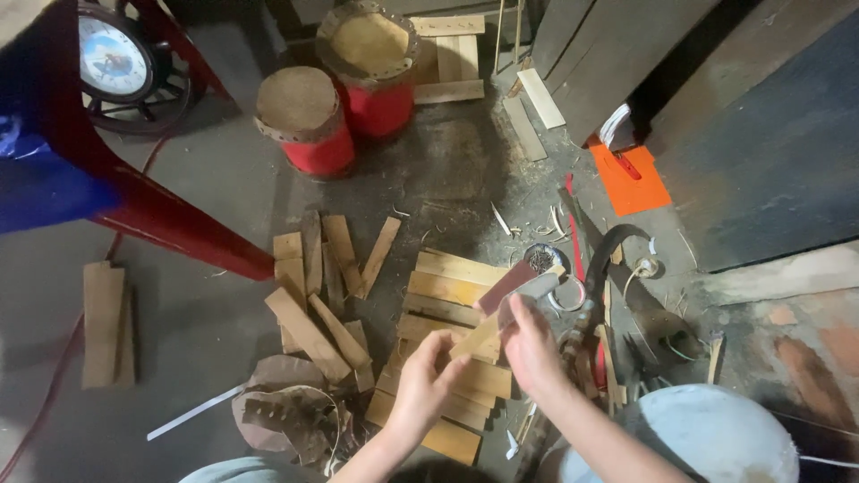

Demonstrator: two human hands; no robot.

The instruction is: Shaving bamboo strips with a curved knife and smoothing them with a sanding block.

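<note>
Gripping thin pale wooden strip (474, 338), lower centre, left hand (420, 385) pinching | right hand (532, 349) clamps flat grey blade (519, 286) | I fear slipping onto fingers (445, 360).

1. The slat (474, 338) in the left hand (420, 386) is pale, bare, matt wood.
2. The sheet (508, 284) pressed by the right hand (530, 351) looks like brownish, rough abrasive paper.
3. The floor (206, 179) is dull grey concrete.
4. The drums (306, 121) have glossy red sides and tan, matt hide tops.
</note>
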